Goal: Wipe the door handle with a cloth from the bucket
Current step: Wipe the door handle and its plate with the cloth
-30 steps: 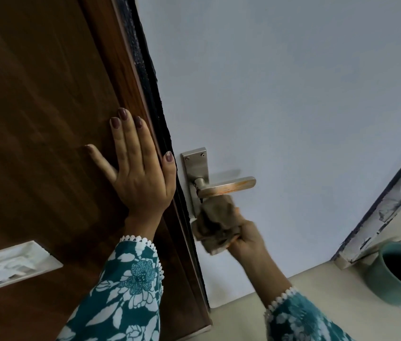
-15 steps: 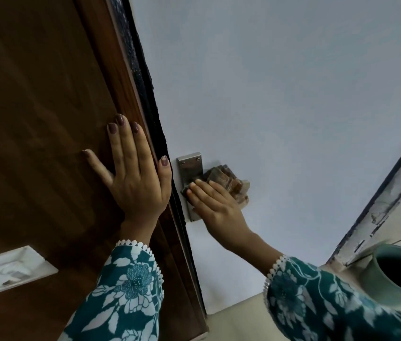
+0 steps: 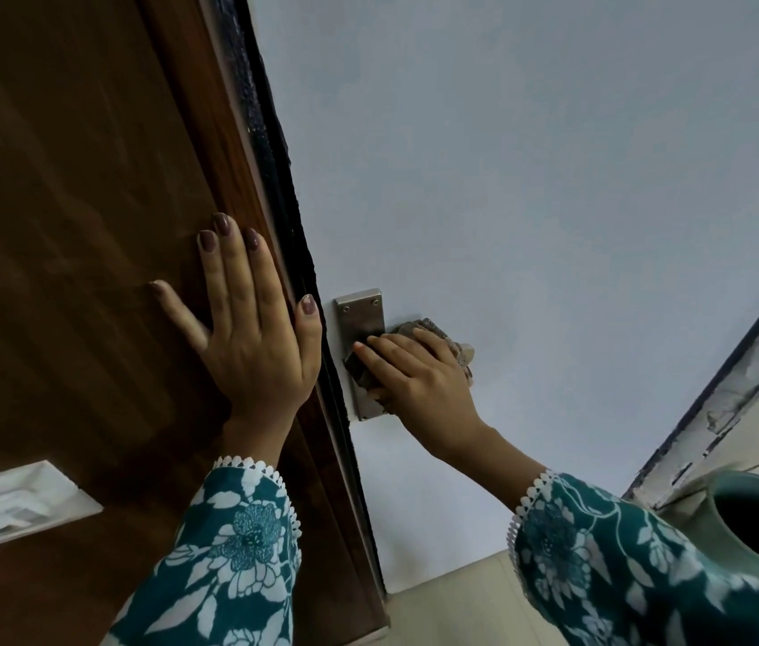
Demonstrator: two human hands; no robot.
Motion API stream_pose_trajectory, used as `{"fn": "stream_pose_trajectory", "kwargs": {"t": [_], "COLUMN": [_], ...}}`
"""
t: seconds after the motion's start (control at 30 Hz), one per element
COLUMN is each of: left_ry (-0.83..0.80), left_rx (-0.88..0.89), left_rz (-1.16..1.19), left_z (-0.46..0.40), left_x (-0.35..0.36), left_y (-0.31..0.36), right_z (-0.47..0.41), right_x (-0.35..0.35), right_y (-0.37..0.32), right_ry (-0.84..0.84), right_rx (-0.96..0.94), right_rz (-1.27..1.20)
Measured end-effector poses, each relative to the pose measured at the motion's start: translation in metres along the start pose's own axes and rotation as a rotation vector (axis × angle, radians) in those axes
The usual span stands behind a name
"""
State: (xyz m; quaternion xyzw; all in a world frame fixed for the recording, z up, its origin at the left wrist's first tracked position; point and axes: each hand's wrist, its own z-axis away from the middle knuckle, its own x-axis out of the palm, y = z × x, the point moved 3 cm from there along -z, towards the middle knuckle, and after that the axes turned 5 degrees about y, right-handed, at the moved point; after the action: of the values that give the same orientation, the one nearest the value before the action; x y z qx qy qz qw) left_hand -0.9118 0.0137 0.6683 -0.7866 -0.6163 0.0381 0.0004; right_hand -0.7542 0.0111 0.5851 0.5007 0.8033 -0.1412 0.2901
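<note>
Bracing the brown door [image 3: 65, 226] on the left, the left hand [image 3: 247, 338] lies flat with fingers spread, its grip holding nothing, just steadying the panel; a white plate [image 3: 9, 505] is set into the wood lower down. Just right of the door's dark edge sits the metal handle plate [image 3: 361, 314], screwed to the pale face of the door. A second ago the lever stood bare with the cloth bunched under it; now the right hand [image 3: 419, 380] has come up and over, and its grip is closed around the cloth [image 3: 449, 340], which wraps the lever so fully that the lever itself cannot be seen. That suggests the wiping proper is under way rather than just starting, with the hand near the plate end of the lever. The cloth looks brownish, crumpled and thick, poking out beyond the knuckles towards the lever's free end; whether it is damp cannot be told. The lower part of the plate shows below the hand, dull grey. At far right the green bucket [image 3: 736, 538] stands on the floor [image 3: 452, 613], well apart from the handle
</note>
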Motion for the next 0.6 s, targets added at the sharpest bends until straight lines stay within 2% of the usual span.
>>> {"fn": "stream_pose_trajectory", "kwargs": {"t": [0.13,0.3,0.6], "left_ry": [0.002,-0.003,-0.011], "left_rx": [0.006,0.001,0.020], "left_rz": [-0.002,-0.008,-0.005], "left_z": [0.000,-0.001,0.000], "left_x": [0.000,0.001,-0.002], "left_y": [0.000,0.001,0.001], "right_z": [0.005,0.011,-0.002], "right_x": [-0.007,-0.014,0.006], "right_y": [0.020,0.048,-0.013], "right_ry": [0.091,0.037,0.136], "right_rx": [0.013,0.070,-0.010], "right_rz": [-0.041,-0.126,-0.099]}}
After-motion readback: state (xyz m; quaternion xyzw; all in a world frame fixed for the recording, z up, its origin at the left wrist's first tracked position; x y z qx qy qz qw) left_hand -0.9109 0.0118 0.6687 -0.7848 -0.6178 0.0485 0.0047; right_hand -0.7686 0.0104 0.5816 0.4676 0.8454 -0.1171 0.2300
